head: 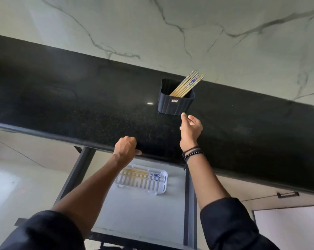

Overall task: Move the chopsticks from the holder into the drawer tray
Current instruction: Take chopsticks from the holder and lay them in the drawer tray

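One white marble wall (170, 24) with grey veins fills the top of the view. Below it a black speckled desk (62, 96) runs across from left to right, sloping down to the right. Under the desk's front edge a grey drawer (143, 213) stands pulled out between dark rails. To the right of it is a pale cabinet front with a dark handle (287, 194). Both arms reach up from the bottom in dark sleeves (230, 226), bare from the forearm on.

A white slotted tray (159, 191) lies in the far part of the drawer, just under the desk's edge. A black ribbed holder (174, 105) with a small red label stands on the desk near the wall, right of centre.

The left hand (125, 147) is clenched and holds nothing. It rests on the desk's front edge with the thumb stretched along the rim, right above the tray. The right hand (191, 129) is raised over the desk just below the holder, released and holding nothing, its fingers loosely bent. One fingertip is at the holder's lower right corner, and I cannot tell whether it touches. Dark bracelets (192, 152) circle that wrist.

The chopsticks (187, 83), yellow with patterned blue and white ends, stand bundled in the holder. They lean to the right, with their tops past its rim against the wall. A few other chopsticks (134, 172) of the same kind lie flat in the tray, patterned ends to the right
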